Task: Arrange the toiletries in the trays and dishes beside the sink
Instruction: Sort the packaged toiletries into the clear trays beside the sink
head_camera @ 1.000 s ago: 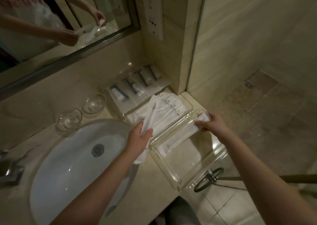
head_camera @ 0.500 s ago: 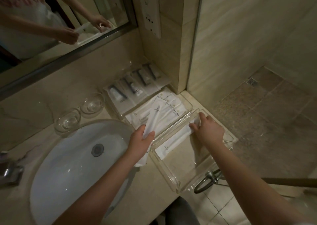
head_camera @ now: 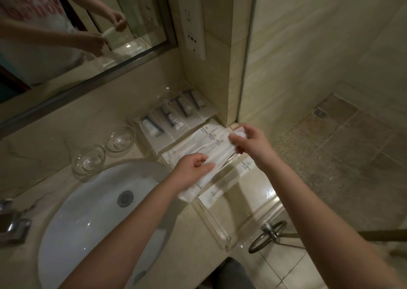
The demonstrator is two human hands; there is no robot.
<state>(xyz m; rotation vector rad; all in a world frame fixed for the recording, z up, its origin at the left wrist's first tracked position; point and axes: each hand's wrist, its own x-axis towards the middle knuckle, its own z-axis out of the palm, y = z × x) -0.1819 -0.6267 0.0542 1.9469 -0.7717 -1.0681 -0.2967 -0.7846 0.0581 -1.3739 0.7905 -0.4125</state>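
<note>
A long white toiletry packet (head_camera: 217, 159) is held over the trays by both hands: my left hand (head_camera: 193, 169) grips its near end, my right hand (head_camera: 248, 141) pinches its far end. Below it, the near clear acrylic tray (head_camera: 253, 229) holds one white packet (head_camera: 229, 183) along its far side. The middle clear tray (head_camera: 163, 158) holds several white packets side by side. The far tray (head_camera: 141, 125) against the wall holds several sachets with small tubes (head_camera: 174, 119).
Two small glass dishes (head_camera: 120, 137) (head_camera: 89, 159) stand behind the white sink basin (head_camera: 94, 220). A chrome tap (head_camera: 13, 220) is at the left edge. A mirror and wall socket (head_camera: 191, 22) rise behind. The counter edge drops to the tiled floor at right.
My right hand has left the packet in the near tray and risen to take the far end of the packet in my left hand, which now lies more level over the trays.
</note>
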